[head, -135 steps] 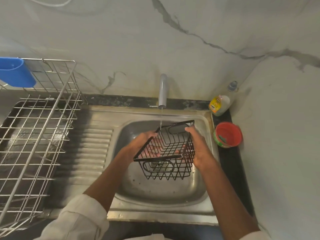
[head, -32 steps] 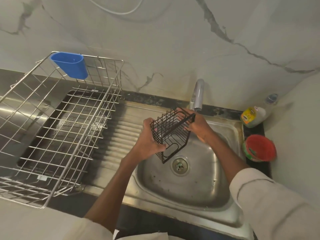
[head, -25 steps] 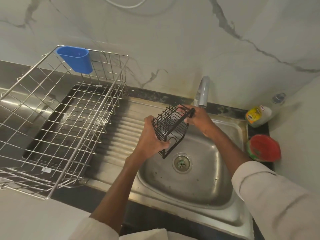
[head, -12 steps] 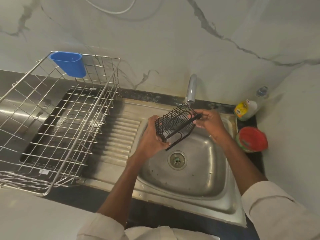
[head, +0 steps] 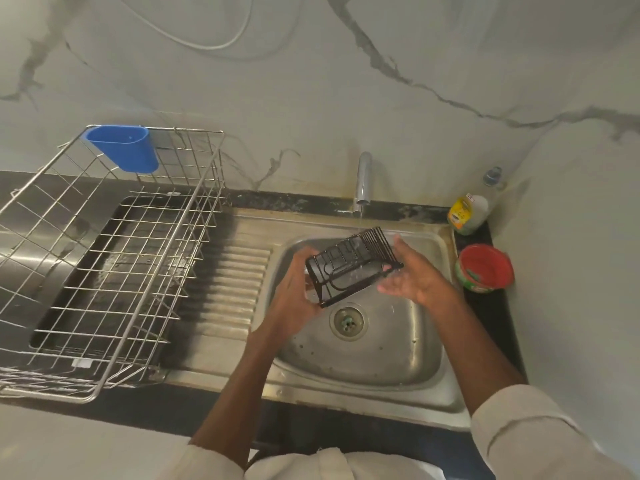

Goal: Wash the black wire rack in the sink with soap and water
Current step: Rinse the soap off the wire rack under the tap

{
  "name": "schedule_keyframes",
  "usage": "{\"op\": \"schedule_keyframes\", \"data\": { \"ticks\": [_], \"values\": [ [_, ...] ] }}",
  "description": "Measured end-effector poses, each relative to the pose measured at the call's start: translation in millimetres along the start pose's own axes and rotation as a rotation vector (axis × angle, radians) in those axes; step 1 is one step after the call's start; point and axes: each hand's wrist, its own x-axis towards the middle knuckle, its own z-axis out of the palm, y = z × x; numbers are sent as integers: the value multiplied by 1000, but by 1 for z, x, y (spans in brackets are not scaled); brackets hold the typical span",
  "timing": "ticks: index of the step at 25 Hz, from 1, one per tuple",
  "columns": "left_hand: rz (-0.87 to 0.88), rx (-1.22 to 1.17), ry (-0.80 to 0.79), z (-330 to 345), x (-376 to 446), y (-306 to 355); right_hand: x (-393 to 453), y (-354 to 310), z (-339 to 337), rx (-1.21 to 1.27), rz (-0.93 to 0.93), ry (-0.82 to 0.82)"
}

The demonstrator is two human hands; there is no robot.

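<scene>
Head view, rinsing step: black wire rack (head: 351,265) held tilted above the sink (head: 440,351), directly under the thin stream from the tap (head: 363,178). Left hand (head: 294,292) curled round the rack's lower left corner, grip closed on the wire frame. Right hand (head: 412,275) against the right end, palm up, fingers fairly straight and supporting rather than clasping. Drain (head: 348,322) just below the rack.

For a good rinse: best kept centred under the stream and turned slowly, so that water probably reaches each face and each wire crossing. Firm left grip advisable, wet wire likely being slippery. Low position over the basin preferable, to limit splashing onto the tabletop (head: 491,306). No lather discernible on the wires; soap bottle (head: 467,214) and red tub (head: 485,268) near at the right rim, within reach if more washing seems needed. Steel drying basket (head: 104,265) with blue cup (head: 121,147) well apart at left, a plausible place for draining afterwards.
</scene>
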Motion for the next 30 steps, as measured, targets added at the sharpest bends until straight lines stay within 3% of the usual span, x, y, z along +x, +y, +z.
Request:
{"op": "schedule_keyframes", "data": {
  "ticks": [3, 8, 11, 13, 15, 19, 25, 30],
  "values": [
    [70, 119, -71, 2, -3, 5, -23, -12, 7, 83, 53, -150],
    [178, 202, -128, 13, -12, 6, -33, -18, 10, -128, 18, 8],
    [228, 186, -85, 24, -15, -14, -36, -10, 0, -110, 45, 29],
    [89, 77, -25, 28, -16, -28, -42, 0, -8, -68, 60, 43],
    [-253, -265, -34, 32, -13, -28, -48, 14, -14, -57, 32, 48],
    [-703, -774, -187, 39, 18, -4, -58, 39, -13, -91, -97, 33],
    [-651, -613, -331, 53, 65, 27, -67, 50, -20, -187, -284, 141],
    [-677, -707, -253, 67, 107, 19, -73, 45, -10, -288, -378, 236]
  ]
}}
